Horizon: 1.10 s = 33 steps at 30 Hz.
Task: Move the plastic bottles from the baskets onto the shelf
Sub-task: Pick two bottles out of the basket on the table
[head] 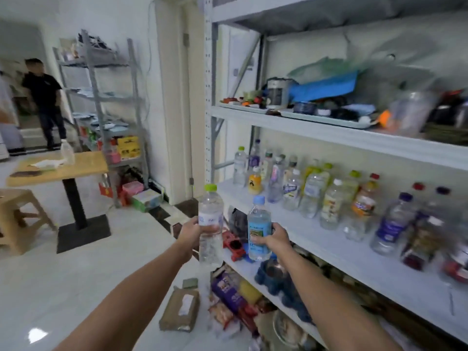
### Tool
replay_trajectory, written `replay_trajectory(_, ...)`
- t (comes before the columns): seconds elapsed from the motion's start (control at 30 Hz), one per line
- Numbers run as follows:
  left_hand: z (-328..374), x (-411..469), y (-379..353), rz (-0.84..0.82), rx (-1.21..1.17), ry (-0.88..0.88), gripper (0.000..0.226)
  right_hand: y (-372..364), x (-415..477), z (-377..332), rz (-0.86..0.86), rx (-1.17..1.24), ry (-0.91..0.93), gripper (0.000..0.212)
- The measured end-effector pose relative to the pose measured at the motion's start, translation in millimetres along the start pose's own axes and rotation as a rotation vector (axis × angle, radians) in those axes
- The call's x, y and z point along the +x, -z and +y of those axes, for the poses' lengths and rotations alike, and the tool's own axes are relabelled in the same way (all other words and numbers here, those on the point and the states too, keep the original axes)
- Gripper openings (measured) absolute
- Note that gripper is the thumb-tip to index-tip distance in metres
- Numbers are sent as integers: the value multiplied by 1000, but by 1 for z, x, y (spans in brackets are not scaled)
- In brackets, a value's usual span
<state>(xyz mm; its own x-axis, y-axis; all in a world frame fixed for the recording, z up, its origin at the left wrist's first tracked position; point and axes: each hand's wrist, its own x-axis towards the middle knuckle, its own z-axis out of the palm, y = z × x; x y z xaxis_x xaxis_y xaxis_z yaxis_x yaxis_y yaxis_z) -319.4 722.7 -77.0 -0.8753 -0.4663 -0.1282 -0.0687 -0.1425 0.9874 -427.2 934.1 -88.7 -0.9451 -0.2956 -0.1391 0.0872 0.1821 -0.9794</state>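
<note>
Holding clear bottle (210,206), green cap, in left grip (191,230), fingers curled round its middle. Holding blue bottle (258,224) in right grip (274,236), likewise wrapped at mid-body. Keeping both upright, caps up, prob. to set them down on their bases w/o re-gripping. Carrying blue one just in front of shelf (316,239) edge, clear one off shelf's left corner, neither resting on it yet. Seeing crowd of bottles (316,188) packed toward back of shelf, front strip bare, so likely aiming there. Seeing no baskets.
</note>
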Motion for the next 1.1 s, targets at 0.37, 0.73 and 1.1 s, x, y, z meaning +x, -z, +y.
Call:
replay_trajectory(0.37,-10,59,-245,-496,86,-2,42,205,9,38,393,133,-39,53)
replay_trajectory(0.73,-29,41,-441,-971,154,18,52,369,-61,75,832,319,-65,46)
replay_trajectory(1.1,-71,-6,-544,-1147,203,76,56,449,-132,124,1102,305,-142,48)
